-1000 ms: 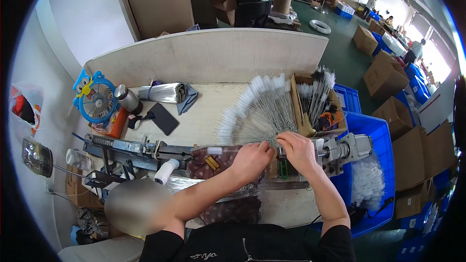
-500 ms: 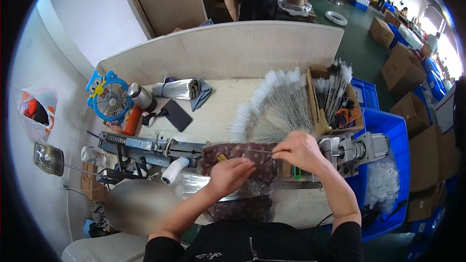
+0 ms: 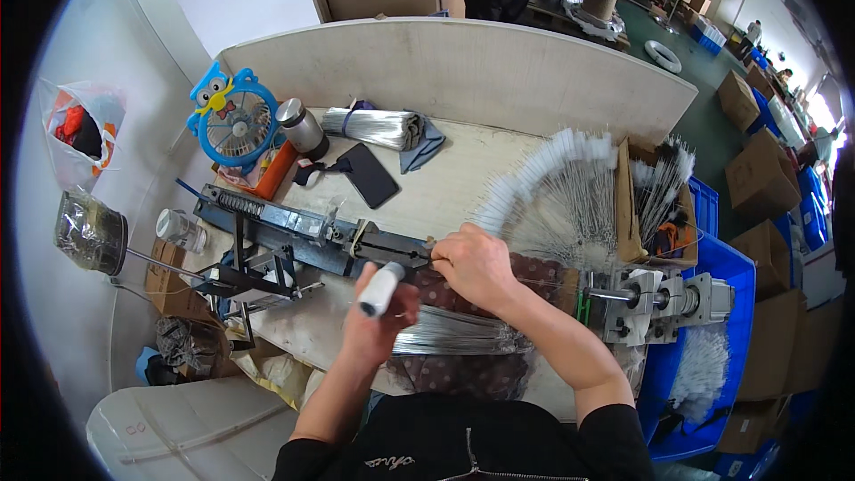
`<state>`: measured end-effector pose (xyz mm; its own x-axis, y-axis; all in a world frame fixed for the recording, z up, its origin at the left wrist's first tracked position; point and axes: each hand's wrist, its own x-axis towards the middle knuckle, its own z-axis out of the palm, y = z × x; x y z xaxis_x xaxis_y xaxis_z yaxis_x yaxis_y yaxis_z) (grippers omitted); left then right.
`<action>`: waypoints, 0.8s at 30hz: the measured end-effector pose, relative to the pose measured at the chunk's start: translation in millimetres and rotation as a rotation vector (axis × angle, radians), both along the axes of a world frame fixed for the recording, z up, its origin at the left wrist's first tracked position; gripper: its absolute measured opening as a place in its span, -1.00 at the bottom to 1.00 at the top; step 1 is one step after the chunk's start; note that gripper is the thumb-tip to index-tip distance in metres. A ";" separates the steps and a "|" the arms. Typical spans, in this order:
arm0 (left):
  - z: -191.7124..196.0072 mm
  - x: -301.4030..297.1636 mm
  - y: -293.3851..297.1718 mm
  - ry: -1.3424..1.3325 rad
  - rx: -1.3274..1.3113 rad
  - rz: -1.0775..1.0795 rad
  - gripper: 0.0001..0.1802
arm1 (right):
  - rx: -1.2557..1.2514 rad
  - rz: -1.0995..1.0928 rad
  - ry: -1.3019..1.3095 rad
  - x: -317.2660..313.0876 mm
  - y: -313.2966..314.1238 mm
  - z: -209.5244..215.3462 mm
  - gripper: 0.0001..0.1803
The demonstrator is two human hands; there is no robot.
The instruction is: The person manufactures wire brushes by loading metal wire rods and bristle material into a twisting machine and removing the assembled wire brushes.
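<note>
- Reaching farther left than before, we are half-curling our left grip [image 3: 376, 328] around the white cylinder [image 3: 382, 290] beside the metal jig [image 3: 298, 221].
- We are pinching our right grip [image 3: 476, 265] at the jig's end, contents hidden.

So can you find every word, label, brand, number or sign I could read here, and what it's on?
Black shirt: curly white lettering on the front, which I won't copy out.
Pale rounded surface at lower left: small red marks, too small to read.
Cardboard boxes and blue crates at right: any print is too small or blurred.
White roll at the left hand: no writing I can make out.
</note>
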<state>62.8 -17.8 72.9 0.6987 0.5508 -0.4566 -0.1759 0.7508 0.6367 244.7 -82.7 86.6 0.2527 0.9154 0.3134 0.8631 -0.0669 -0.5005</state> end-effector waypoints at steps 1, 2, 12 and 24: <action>5.4 10.5 -7.9 0.012 -0.058 0.037 -0.41 | -0.004 -0.003 0.003 -1.6 -0.3 1.4 -0.91; -6.4 15.8 -11.1 0.191 0.359 -0.122 -0.39 | -0.014 0.000 0.001 -3.4 0.8 3.6 -0.91; -58.9 31.8 -15.5 0.481 0.799 -0.175 -0.56 | 0.243 0.043 0.058 7.5 -32.6 57.8 -0.83; -46.3 34.1 -7.1 0.534 0.968 -0.311 -0.77 | 0.758 1.252 1.749 -14.9 -159.7 165.4 -0.45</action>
